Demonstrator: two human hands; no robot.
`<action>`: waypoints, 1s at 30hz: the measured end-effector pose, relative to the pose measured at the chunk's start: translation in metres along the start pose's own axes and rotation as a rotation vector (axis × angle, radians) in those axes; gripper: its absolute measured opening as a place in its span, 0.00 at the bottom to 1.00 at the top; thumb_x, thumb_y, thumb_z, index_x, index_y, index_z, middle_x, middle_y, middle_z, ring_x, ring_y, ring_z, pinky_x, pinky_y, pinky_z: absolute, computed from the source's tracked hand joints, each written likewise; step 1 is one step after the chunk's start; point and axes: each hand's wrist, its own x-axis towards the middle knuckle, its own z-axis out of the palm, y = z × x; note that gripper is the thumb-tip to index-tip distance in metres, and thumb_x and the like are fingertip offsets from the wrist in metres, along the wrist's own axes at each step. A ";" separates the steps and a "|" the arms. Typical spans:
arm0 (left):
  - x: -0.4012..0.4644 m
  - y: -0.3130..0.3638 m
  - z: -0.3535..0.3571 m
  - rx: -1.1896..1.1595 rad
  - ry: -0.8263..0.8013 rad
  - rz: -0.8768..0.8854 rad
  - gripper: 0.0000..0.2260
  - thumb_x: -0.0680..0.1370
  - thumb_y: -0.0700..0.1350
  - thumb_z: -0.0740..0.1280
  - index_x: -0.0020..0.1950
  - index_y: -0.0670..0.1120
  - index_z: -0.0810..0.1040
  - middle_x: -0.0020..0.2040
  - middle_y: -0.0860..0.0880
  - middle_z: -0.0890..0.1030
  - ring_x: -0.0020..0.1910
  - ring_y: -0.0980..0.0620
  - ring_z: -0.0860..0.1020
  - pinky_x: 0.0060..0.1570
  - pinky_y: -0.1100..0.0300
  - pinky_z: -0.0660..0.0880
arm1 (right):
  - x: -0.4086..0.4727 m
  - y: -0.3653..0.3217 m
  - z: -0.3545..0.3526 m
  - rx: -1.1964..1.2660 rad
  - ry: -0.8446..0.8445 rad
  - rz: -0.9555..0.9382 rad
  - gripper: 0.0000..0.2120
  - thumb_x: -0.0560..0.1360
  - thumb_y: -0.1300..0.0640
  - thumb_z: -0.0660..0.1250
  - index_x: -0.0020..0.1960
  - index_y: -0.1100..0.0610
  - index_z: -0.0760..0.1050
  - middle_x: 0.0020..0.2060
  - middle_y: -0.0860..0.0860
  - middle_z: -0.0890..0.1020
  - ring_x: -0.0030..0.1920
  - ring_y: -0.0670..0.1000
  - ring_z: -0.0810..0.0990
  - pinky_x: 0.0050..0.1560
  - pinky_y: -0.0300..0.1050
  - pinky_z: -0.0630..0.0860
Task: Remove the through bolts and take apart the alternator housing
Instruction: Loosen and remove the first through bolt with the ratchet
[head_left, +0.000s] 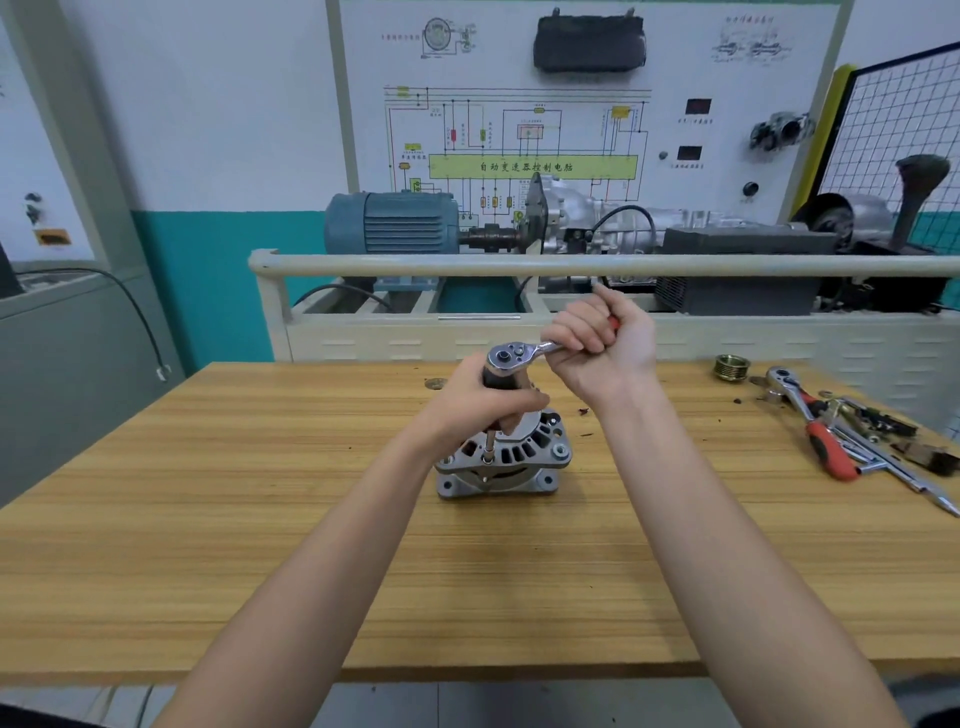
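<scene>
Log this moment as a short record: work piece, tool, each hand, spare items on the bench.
work piece: alternator standing on the wooden bench
tool: ratchet on an extension reaching down to the housing edge
left hand: grips the extension below the ratchet head
right hand: grips the ratchet handle
spare items: second ratchet, pulley, at right

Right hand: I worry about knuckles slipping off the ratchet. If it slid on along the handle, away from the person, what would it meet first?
Probably the beige rail of the training stand, just beyond the right hand gripping the ratchet handle. Depth is unclear; it might pass under it.
</scene>
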 end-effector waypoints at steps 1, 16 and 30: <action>0.000 0.002 -0.001 -0.020 -0.025 0.009 0.15 0.71 0.41 0.70 0.25 0.50 0.72 0.22 0.51 0.71 0.23 0.52 0.68 0.27 0.60 0.67 | 0.004 -0.002 0.002 -0.010 0.000 0.043 0.17 0.71 0.60 0.57 0.24 0.55 0.61 0.16 0.46 0.59 0.16 0.45 0.57 0.22 0.36 0.55; 0.003 -0.007 0.022 -0.040 0.303 0.011 0.18 0.70 0.35 0.69 0.26 0.49 0.67 0.23 0.54 0.67 0.24 0.55 0.64 0.27 0.62 0.62 | -0.017 0.006 -0.014 0.071 0.004 -0.173 0.23 0.78 0.58 0.53 0.24 0.55 0.63 0.17 0.46 0.59 0.17 0.45 0.57 0.20 0.37 0.58; 0.008 -0.006 0.037 -0.110 0.579 0.016 0.22 0.71 0.30 0.66 0.24 0.51 0.65 0.21 0.57 0.65 0.23 0.59 0.61 0.25 0.64 0.60 | -0.022 0.017 -0.009 0.073 0.053 -0.316 0.24 0.79 0.58 0.53 0.24 0.54 0.63 0.17 0.46 0.58 0.18 0.46 0.56 0.21 0.36 0.59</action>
